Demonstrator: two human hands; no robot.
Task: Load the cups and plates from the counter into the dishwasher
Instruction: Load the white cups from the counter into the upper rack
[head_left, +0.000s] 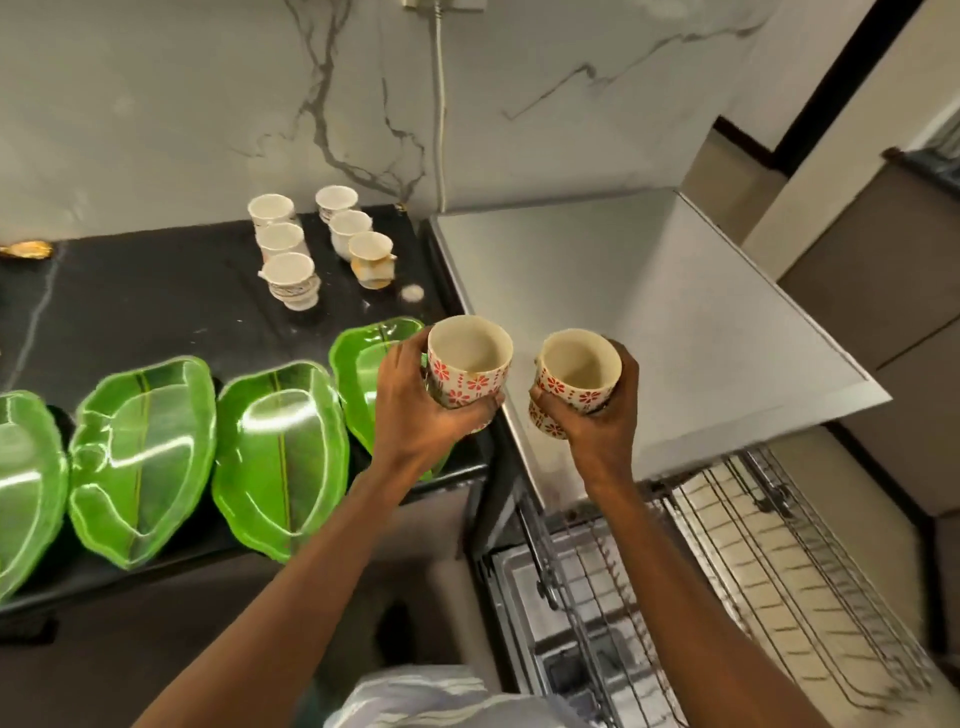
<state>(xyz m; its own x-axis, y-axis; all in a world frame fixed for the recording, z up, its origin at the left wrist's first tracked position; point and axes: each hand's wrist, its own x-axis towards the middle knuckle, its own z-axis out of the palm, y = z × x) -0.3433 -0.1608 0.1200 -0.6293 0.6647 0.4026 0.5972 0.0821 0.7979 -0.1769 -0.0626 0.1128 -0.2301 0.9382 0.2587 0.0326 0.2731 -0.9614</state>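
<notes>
From the head camera, we hold one red-flowered cup in each hand: the left hand (415, 410) has its grip wrapped around the left cup (469, 364), and the right hand (605, 415) is closed around the right cup (576, 379). Both cups sit in the air between the black counter (156, 301) and the dishwasher's top (649, 312), above the pulled-out wire rack (727, 561).

We judge the main risk to be the two cups knocking together, since they are just beside each other, or one slipping as we turn it over for the rack.

Each cup stands nearly upright, mouth up and tipped slightly toward us, long axis close to vertical. Six small cups (288, 275) and the green leaf plates (280, 457) still wait on the counter.
</notes>
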